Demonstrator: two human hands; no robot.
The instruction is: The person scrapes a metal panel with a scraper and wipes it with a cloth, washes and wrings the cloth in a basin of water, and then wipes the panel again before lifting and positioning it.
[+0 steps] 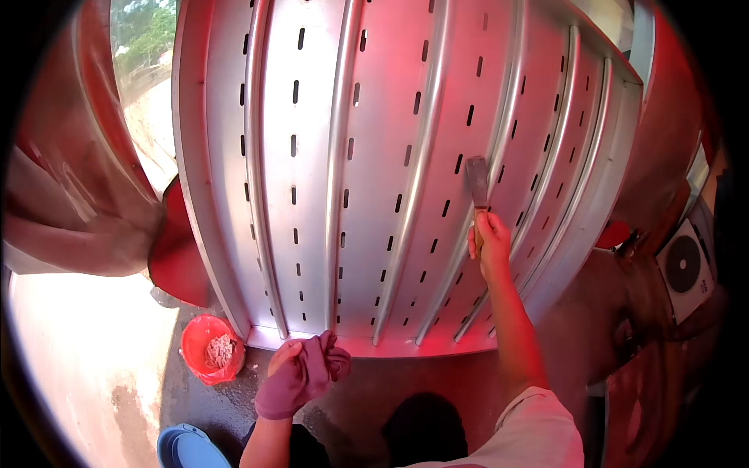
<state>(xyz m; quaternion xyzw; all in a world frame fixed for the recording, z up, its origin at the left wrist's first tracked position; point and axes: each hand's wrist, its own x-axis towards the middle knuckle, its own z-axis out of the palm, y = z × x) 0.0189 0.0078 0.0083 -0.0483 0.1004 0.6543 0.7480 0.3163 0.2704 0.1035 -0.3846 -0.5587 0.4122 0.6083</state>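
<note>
A large metal panel [367, 156] with rows of slots and raised round ribs fills the middle of the view. In my right hand [492, 242] is a putty knife [477, 183], gripped by its handle. Its wide flat blade points up and lies against or just above the panel, beside a rib on the right half. My left hand [285, 356] is closed around a bunched purple cloth [300, 378], near the panel's lower edge. The cloth covers most of that hand's fingers.
A red-lined bucket [193, 343] with pale scraps inside stands on the floor at the lower left. Below it is a blue basin [175, 448]. A boxed fan unit [683, 265] sits at the far right. Reddish-brown sheeting [82, 210] hangs at the left.
</note>
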